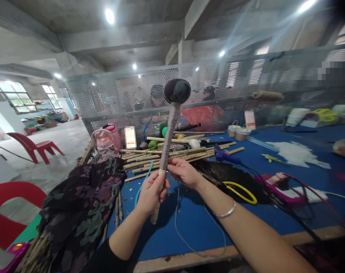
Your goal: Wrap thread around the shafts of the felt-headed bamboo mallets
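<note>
**Wrapped Stick Held Upright Over a Crowded Bench**

The wrapped stick (169, 132) stands nearly upright, tilted slightly right at the top, above the blue table (161, 246) in front of the person. Its dark rounded head (177, 91) is uppermost and covers part of the perforated screen (104, 94) behind. The left hand (153, 190) is closed around the bare lower section, just below the grey wrapping. The right hand (184, 173) is at the right side of the wrapping, fingers curled inward; whether its fingertips pinch the thread (177, 223) cannot be told. The thread hangs below this hand and loops to the near table edge.

Surrounding items:
- Behind the hands: a pile of thin sticks (140, 163), with a green yarn ball (153, 144) and a white ball (194, 143) on or beside it.
- Right: a blue glue gun (227, 156), a black sheet (235, 178) and a yellow loop handle (253, 197), near the right forearm.
- Left: a patterned dark cloth (84, 197), bordering the workspace.
</note>
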Demonstrator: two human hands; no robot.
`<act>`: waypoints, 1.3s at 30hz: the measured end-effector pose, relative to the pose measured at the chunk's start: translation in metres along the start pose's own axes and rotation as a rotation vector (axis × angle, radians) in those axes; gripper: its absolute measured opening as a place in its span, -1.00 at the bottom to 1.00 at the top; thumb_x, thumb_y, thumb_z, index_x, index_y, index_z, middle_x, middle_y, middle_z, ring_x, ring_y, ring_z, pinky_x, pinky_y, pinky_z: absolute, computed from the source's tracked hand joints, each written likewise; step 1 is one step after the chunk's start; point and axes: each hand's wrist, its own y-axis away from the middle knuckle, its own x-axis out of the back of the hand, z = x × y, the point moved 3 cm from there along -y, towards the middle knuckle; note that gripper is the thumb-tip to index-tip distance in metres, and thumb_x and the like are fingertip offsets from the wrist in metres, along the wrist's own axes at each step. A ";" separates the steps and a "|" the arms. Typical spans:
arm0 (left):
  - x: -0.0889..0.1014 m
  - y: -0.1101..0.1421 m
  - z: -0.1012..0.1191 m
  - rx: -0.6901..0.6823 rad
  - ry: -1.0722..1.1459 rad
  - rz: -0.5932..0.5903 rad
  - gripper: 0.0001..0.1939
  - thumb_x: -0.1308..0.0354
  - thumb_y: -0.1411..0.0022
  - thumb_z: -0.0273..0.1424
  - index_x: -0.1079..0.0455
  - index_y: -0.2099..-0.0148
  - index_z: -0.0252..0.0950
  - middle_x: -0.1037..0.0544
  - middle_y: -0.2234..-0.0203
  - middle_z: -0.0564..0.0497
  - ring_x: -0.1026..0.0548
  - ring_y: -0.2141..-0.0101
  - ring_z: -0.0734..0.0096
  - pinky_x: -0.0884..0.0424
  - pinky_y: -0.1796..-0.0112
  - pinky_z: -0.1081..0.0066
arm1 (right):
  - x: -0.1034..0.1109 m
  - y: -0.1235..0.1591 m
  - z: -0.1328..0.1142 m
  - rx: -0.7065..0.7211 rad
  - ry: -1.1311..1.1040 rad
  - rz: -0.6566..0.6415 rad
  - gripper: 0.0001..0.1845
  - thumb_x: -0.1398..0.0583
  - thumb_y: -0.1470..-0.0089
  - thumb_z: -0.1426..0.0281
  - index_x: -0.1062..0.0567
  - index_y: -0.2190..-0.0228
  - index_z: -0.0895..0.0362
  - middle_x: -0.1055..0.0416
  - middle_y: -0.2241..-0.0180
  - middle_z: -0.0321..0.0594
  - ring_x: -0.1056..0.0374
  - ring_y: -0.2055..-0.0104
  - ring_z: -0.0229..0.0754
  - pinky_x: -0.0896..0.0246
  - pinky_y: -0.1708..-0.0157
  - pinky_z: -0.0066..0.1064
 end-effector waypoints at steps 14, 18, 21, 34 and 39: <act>-0.001 0.000 -0.006 -0.085 -0.232 0.187 -0.70 -0.11 -0.13 -0.17 -0.24 0.24 -0.30 -0.32 0.60 0.18 -0.16 0.75 0.70 -0.09 0.74 0.61 | -0.005 -0.005 0.007 -0.020 0.020 -0.001 -0.60 -0.28 0.11 0.21 -0.40 0.28 0.23 -0.36 0.54 -0.33 -0.22 0.58 -0.39 -0.10 0.57 -0.55; -0.005 0.003 0.002 -0.072 -0.111 0.053 -0.69 -0.07 -0.15 -0.13 -0.23 0.28 -0.30 -0.37 0.53 0.13 -0.18 0.76 0.71 -0.11 0.76 0.62 | -0.003 0.001 -0.001 -0.039 0.032 -0.074 -0.56 -0.27 0.09 0.19 -0.41 0.23 0.24 -0.17 0.70 -0.48 0.11 0.75 -0.50 0.28 0.75 -0.59; -0.007 0.004 0.004 -0.023 -0.067 -0.025 -0.64 -0.06 -0.13 -0.07 -0.24 0.33 -0.31 -0.38 0.55 0.12 -0.20 0.76 0.69 -0.13 0.76 0.60 | -0.001 0.003 -0.002 -0.054 0.040 -0.074 -0.55 -0.28 0.11 0.20 -0.41 0.22 0.23 -0.17 0.69 -0.48 0.16 0.75 -0.51 0.34 0.76 -0.59; -0.002 0.000 -0.002 -0.059 -0.159 0.208 -0.67 -0.13 -0.10 -0.15 -0.25 0.26 -0.32 -0.36 0.58 0.13 -0.23 0.70 0.65 -0.20 0.70 0.60 | -0.001 -0.001 -0.002 -0.030 0.034 0.005 -0.61 -0.30 0.16 0.20 -0.39 0.37 0.22 -0.34 0.59 -0.34 -0.20 0.60 -0.39 -0.06 0.62 -0.56; -0.005 -0.001 -0.003 0.022 -0.031 0.071 -0.61 -0.06 -0.10 -0.05 -0.25 0.29 -0.31 -0.39 0.59 0.12 -0.20 0.76 0.66 -0.13 0.76 0.59 | 0.001 -0.001 0.002 -0.024 0.029 0.035 -0.62 -0.29 0.14 0.21 -0.36 0.36 0.21 -0.27 0.66 -0.43 0.09 0.75 -0.50 0.25 0.75 -0.58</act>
